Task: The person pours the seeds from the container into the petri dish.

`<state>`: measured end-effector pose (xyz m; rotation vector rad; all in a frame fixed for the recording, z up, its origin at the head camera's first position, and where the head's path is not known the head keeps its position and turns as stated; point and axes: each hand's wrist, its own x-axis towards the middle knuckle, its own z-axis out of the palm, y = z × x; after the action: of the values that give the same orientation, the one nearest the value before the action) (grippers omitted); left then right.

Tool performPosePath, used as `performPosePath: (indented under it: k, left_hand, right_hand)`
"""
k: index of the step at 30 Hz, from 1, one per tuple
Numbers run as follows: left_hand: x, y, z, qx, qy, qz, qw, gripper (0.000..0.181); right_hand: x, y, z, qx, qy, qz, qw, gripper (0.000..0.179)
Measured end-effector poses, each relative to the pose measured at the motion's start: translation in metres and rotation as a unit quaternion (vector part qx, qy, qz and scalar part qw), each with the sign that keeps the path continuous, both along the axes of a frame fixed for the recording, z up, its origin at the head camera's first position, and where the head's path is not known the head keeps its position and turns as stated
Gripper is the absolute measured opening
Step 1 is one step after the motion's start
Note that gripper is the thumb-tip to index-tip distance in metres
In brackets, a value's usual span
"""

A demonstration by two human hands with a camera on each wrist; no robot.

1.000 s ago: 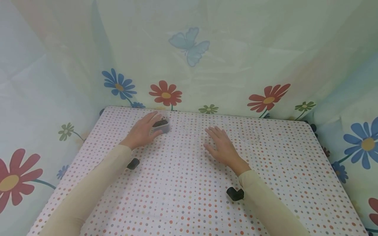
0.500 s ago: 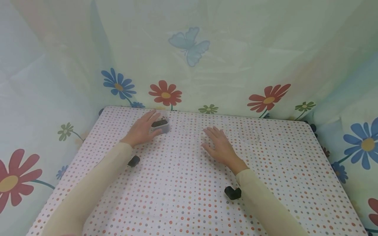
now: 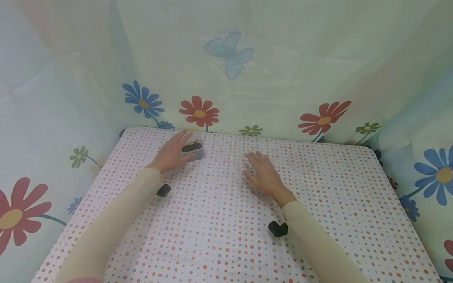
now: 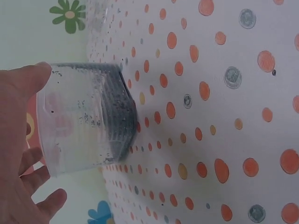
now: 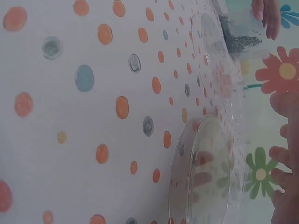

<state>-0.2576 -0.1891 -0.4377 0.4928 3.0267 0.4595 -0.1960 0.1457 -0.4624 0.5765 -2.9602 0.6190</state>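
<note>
A clear plastic tub point(image 4: 77, 116), its lower part filled with dark granules, stands at the back left of the dotted table. My left hand point(image 3: 171, 154) is at its left side, with the thumb at the rim and the other fingers spread loosely near the far part of the rim. Over the table's middle, my right hand point(image 3: 264, 177) hovers with relaxed fingers and holds nothing. A clear round dish point(image 5: 205, 172), like a petri dish, sits close below it. Another clear dish point(image 5: 212, 56) lies between that one and the tub.
The dotted table cover point(image 3: 212, 236) stretches to a flowered backdrop point(image 3: 283, 78) behind and at both sides. Right of my right hand lies a further clear dish point(image 3: 300, 162), faint against the dots. Black wrist pieces point(image 3: 278, 228) stick out under my sleeves.
Both hands stay nearly in place, the left at the tub and the right above the dishes. The right hand has shifted very slightly left. Nothing was taken up or let go.
</note>
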Motion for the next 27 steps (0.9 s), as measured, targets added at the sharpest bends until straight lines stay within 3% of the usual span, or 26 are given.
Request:
performPosePath:
  k: [9, 21, 27]
  left_hand:
    - [-0.002, -0.006, -0.006, 0.004, -0.015, 0.007, 0.9999, 0.080]
    - [-0.007, -0.006, -0.009, 0.013, -0.014, 0.009, 0.9998, 0.084]
    - [-0.011, -0.006, -0.011, 0.018, -0.027, 0.022, 0.9992, 0.089]
  right_hand:
    - [-0.004, -0.001, -0.006, -0.025, -0.001, 0.013, 0.9996, 0.057]
    - [-0.017, -0.003, -0.008, 0.020, -0.021, -0.008, 0.9995, 0.058]
    - [-0.022, -0.004, -0.006, 0.016, -0.030, 0.001, 0.9994, 0.059]
